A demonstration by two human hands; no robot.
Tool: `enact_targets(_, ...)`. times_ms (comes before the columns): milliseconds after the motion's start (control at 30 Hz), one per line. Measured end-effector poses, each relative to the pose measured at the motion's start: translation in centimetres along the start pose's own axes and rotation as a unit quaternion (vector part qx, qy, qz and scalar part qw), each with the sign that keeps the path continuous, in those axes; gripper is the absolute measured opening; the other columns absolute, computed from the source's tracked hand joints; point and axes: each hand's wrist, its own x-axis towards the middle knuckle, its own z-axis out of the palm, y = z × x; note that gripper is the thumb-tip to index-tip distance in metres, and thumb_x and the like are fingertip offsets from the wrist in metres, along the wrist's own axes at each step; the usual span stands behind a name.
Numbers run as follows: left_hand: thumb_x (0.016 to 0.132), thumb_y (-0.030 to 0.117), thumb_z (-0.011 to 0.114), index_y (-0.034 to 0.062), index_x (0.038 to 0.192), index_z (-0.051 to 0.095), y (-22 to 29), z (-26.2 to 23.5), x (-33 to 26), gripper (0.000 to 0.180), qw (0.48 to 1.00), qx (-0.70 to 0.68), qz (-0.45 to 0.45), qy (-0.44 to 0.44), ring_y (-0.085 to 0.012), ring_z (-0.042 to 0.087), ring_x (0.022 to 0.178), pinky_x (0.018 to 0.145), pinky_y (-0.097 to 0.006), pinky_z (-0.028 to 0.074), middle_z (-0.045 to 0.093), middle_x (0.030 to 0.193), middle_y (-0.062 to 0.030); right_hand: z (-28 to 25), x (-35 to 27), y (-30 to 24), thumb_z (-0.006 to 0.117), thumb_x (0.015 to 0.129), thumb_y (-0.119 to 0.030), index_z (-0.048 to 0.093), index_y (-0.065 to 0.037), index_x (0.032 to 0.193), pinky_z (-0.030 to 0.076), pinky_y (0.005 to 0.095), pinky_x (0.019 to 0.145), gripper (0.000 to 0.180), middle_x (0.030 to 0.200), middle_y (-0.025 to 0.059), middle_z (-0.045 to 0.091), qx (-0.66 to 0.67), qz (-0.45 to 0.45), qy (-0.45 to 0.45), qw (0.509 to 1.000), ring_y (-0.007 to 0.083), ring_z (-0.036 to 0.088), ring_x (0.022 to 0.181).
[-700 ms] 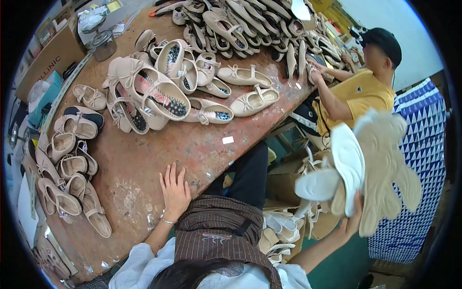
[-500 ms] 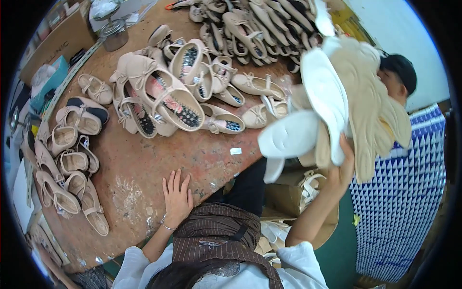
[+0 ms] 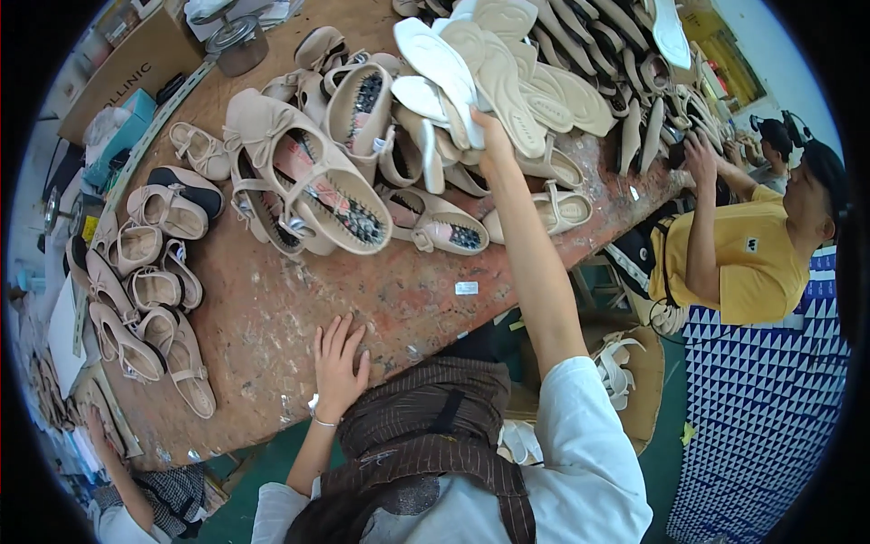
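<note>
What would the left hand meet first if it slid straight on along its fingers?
Probably the large beige strap shoe ahead of the left hand, its heel end first; exact depth is unclear.

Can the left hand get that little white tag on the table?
Probably yes. The left hand seems to rest on the tabletop, holding nothing, and no shoe stands between it and the white tag. The right forearm passes beyond the tag, not across the way.
</note>
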Motion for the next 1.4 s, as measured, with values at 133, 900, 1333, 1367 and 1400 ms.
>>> enact_targets(133, 0.089, 0.017, 0.062, 0.0055, 0.129, 0.059, 0.0, 0.4, 0.1, 0.041, 1.0, -0.01, 0.007, 0.007, -0.0356, 0.038, 0.141, 0.119, -0.055, 0.021, 0.047, 0.148, -0.0152, -2.6, -4.3, -2.3, 0.069, 0.094, -0.041, 0.048, 0.003, 0.14, 0.037, 0.0381, 0.107, 0.067, 0.138, 0.0109, 0.055, 0.041, 0.025, -0.105, 0.993, 0.0226, 0.051, 0.126)
enact_targets(900, 0.099, 0.057, 0.042, 0.0315, 0.148, 0.046, 12.7, 0.8, 34.9, 0.056, 0.949, 0.191, 0.225, 0.111, -0.0364, 0.023, 0.149, 0.116, -0.068, 0.011, 0.034, 0.159, -0.0061, -5.7, -7.8, -3.9, 0.073, 0.087, -0.019, 0.051, 0.005, 0.136, 0.051, 0.0315, 0.087, 0.059, 0.12, 0.0102, 0.065, -0.116, 0.015, -0.213, 0.97, 0.0145, 0.06, 0.105)
enact_targets(1333, 0.096, 0.054, 0.049, 0.0372, 0.158, 0.018, 9.1, 3.5, 43.6, 0.071, 0.919, 0.354, 0.174, 0.021, -0.0292, 0.021, 0.151, 0.119, -0.064, 0.012, 0.022, 0.164, 0.0076, -21.4, -6.5, -4.1, 0.061, 0.073, 0.0, 0.064, -0.004, 0.117, 0.037, 0.0487, 0.107, 0.044, 0.109, 0.0148, 0.063, -0.658, -0.326, -0.003, 0.679, 0.0341, 0.057, 0.111)
enact_targets(1367, 0.097, 0.055, 0.048, 0.0373, 0.158, 0.018, 9.1, 3.5, 43.4, 0.071, 0.922, 0.344, 0.177, 0.02, -0.0295, 0.022, 0.151, 0.119, -0.063, 0.014, 0.021, 0.165, 0.0077, -21.3, -6.8, -4.4, 0.061, 0.073, 0.0, 0.064, -0.004, 0.117, 0.037, 0.0487, 0.107, 0.044, 0.109, 0.0148, 0.063, -0.655, -0.329, -0.004, 0.68, 0.0341, 0.057, 0.111)
enact_targets(1400, 0.097, 0.055, 0.046, 0.0365, 0.158, 0.019, 9.2, 3.4, 43.0, 0.07, 0.921, 0.348, 0.176, 0.017, -0.0308, 0.023, 0.15, 0.119, -0.062, 0.016, 0.021, 0.165, 0.0076, -21.5, -7.3, -4.6, 0.06, 0.073, 0.0, 0.065, -0.005, 0.11, 0.039, 0.0475, 0.101, 0.039, 0.104, 0.0132, 0.064, -0.667, -0.317, -0.022, 0.673, 0.0326, 0.059, 0.107)
